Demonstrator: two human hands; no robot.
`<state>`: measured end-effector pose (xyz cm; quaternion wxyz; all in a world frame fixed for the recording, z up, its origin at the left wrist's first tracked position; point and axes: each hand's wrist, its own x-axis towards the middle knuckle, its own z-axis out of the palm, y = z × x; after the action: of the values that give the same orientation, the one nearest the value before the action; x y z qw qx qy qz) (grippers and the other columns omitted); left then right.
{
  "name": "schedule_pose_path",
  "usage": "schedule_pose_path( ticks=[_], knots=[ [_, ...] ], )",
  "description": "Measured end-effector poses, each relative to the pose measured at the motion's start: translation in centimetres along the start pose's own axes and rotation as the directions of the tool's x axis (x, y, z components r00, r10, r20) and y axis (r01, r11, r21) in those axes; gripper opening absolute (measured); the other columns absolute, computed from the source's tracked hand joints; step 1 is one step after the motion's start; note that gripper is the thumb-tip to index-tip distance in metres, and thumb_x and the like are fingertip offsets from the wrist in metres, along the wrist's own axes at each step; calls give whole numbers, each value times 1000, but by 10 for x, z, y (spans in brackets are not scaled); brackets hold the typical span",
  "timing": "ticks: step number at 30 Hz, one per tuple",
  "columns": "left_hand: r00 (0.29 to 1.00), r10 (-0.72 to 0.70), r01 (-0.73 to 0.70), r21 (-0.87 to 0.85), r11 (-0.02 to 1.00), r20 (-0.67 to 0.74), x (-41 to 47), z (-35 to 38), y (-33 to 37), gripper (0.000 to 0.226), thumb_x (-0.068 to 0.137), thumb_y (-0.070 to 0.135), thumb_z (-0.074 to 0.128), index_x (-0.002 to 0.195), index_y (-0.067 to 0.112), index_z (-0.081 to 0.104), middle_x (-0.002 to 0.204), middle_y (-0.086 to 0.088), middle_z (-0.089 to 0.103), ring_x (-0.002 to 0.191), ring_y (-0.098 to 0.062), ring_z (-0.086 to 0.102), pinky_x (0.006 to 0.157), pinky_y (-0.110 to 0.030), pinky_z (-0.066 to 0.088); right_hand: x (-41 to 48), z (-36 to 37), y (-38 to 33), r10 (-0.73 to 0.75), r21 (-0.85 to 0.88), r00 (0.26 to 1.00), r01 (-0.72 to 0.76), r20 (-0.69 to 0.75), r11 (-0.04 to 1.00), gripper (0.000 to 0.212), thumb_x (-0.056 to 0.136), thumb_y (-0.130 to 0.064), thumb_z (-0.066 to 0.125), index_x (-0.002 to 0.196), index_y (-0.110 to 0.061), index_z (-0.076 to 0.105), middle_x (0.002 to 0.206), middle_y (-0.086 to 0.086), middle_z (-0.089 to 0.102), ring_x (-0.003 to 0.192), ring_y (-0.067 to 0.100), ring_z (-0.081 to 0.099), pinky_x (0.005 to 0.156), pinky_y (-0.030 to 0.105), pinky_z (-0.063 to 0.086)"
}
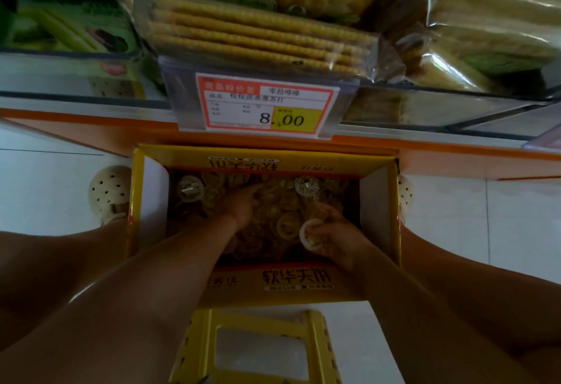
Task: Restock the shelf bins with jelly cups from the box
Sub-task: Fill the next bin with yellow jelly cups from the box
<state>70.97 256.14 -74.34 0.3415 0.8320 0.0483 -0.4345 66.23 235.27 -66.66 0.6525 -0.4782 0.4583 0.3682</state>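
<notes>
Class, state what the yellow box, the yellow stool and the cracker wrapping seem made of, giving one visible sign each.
Yellow printed box: probably cardboard, matte; folded flaps, white inner faces. Yellow stool: likely moulded plastic, smooth; ribbed edges, handle slot. Cracker wrapping: clear plastic film, glossy; creases and highlights.

Your left grip (243, 206) reaches forward palm-down, fingers nearly straight. Your right grip (332, 236) sits nearer you, fingers curled round a jelly cup (309, 233). Both forearms stretch down between your knees.
</notes>
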Motion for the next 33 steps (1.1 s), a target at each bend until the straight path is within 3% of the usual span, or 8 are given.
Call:
schedule_pose_path(
  ticks=[8, 11, 17, 20, 24, 27, 30, 33],
  knots=[
    [1000, -16, 15, -114, 993, -7, -3, 6, -17, 61, 87, -5, 57, 140, 23, 45, 91, 2, 55, 100, -25, 59, 83, -31, 46, 9, 3, 4, 18, 31, 1000, -18, -15, 999, 63, 85, 15, 54, 125, -32, 50, 139, 11, 43, 123, 36, 47, 69, 41, 52],
    [999, -43, 41, -196, 980, -4, 2, 4, -23, 60, 86, -10, 56, 140, 15, 46, 87, 3, 53, 100, -27, 57, 85, -30, 47, 10, 6, 5, 25, 33, 1000, -25, -15, 999, 62, 85, 16, 53, 125, -32, 50, 138, 11, 44, 122, 35, 47, 71, 42, 52],
    [996, -74, 90, -354, 931, 58, 7, 0, -3, 73, 91, -8, 51, 150, 28, 27, 126, -12, 58, 103, -18, 56, 59, -16, 44, 10, 0, 8, 16, 25, 1000, -16, -3, 1000, 59, 85, 14, 54, 124, -30, 52, 130, 8, 48, 120, 35, 49, 72, 42, 53],
    [996, -63, 79, -381, 921, 56, 8, 6, 7, 67, 96, -3, 47, 150, 29, 26, 136, -14, 54, 119, -25, 54, 73, -21, 50, 10, -6, 9, 23, 46, 1000, -22, -21, 999, 60, 84, 15, 54, 124, -30, 53, 131, 10, 48, 118, 35, 51, 69, 41, 52],
    [990, -135, 138, -355, 925, 34, 10, 11, 19, 55, 99, 35, 48, 150, 35, 25, 151, -6, 36, 133, -31, 43, 104, -44, 44, 12, -8, 9, 14, 64, 1000, -12, -23, 998, 62, 83, 15, 54, 124, -32, 52, 136, 12, 47, 116, 36, 52, 68, 42, 53],
    [981, -192, 179, -316, 932, -10, 20, 18, 15, 66, 91, 49, 57, 148, 35, 27, 153, -6, 34, 136, -34, 39, 106, -50, 41, 13, -9, 11, 11, 71, 1000, -10, -22, 997, 64, 83, 14, 55, 127, -32, 51, 135, 11, 47, 116, 35, 52, 68, 42, 53],
    [975, -185, 128, -368, 921, -122, 18, 19, 24, 67, 86, 37, 69, 144, 21, 38, 146, -7, 45, 133, -30, 43, 108, -43, 38, 11, -11, 11, 12, 100, 1000, -10, -22, 995, 62, 85, 15, 52, 125, -32, 51, 131, 8, 49, 113, 34, 53, 70, 43, 52],
    [971, -219, 154, -438, 886, -100, 14, 23, 35, 51, 85, 21, 72, 131, 13, 52, 131, -8, 55, 122, -29, 51, 93, -33, 45, 10, -13, 12, 14, 110, 1000, -12, -15, 994, 63, 85, 16, 50, 128, -30, 48, 127, 8, 50, 112, 34, 53, 72, 44, 51]
  ],
)
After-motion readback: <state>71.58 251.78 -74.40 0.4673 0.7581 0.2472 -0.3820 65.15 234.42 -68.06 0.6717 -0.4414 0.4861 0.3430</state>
